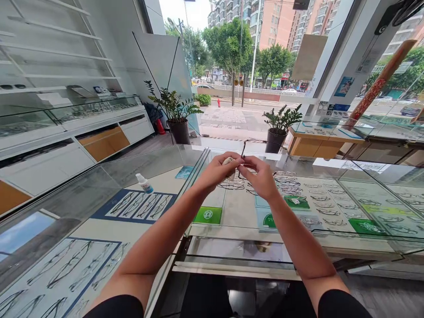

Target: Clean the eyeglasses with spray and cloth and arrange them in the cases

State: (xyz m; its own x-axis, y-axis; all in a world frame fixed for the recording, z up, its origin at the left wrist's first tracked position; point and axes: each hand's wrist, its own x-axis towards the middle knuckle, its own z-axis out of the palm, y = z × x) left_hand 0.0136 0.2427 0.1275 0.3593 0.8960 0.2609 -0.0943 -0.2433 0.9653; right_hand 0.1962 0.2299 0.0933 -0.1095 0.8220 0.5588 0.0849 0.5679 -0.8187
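At the frame center, the left hand (224, 167) is gripping a pale cloth (228, 161) and the right hand (260, 176) is holding dark eyeglasses (243, 151) above the glass desk (235, 230).

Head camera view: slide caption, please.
Left hand and right hand hold thin dark-framed eyeglasses and a pale cloth above a glass display counter.

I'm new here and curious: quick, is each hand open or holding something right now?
Left hand: closed, holding a bunched pale cloth.
Right hand: closed, fingertips on dark glasses.
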